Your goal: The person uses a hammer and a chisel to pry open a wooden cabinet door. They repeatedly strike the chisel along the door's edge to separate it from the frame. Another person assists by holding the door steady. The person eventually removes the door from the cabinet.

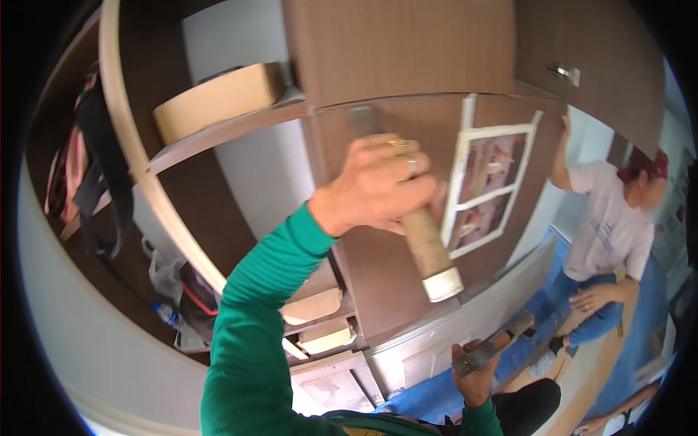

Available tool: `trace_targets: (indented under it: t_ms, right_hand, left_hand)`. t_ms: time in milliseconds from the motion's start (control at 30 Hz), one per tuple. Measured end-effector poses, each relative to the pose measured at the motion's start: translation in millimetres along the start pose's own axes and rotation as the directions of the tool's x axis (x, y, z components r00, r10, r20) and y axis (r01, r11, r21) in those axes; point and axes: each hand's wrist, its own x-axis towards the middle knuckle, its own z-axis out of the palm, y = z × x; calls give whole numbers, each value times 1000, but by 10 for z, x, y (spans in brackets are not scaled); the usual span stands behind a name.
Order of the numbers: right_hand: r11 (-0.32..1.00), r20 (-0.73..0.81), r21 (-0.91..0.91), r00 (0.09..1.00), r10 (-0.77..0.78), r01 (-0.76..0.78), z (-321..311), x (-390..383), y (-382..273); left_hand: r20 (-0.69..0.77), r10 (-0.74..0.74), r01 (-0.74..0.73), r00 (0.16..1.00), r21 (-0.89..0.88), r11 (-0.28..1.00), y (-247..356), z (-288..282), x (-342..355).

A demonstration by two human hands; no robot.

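Observation:
My left hand (378, 185) is closed around a large chisel (425, 247) with a worn wooden handle and a pale metal cap at its lower end. The chisel's blade points up toward a seam in the brown cabinet panel (385, 291); whether it touches cannot be told. Lower right, my right hand (472, 378) grips a dark metal tool (494, 345) with a lighter end, its exact kind unclear. A pale slatted frame (480, 190) stands out on the panel just right of my left hand.
At left are open shelves (229, 116) with a cardboard box (211, 98), hanging cloth (73, 160) and bags (163, 261). At right a co-worker in a pale shirt (603, 218) has one arm raised to the cabinet under an open door (596, 65). Blue sheeting (429, 392) lies below.

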Motion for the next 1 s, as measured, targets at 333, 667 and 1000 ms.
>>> trace_targets:
  t_ms: [333,667,1000]
  right_hand:
    - [936,-42,-222,956,-289,273,300,703,-875]
    - [965,-163,209,979,-124,157,516,769,-735]
    - [978,-146,-55,968,-206,200,515,753,-506]
  left_hand:
    - [-73,-124,127,990,26,992,69,49,153]
    - [-44,-170,171,985,38,984,79,-15,128]
    - [-99,-168,171,981,26,985,48,-27,133]
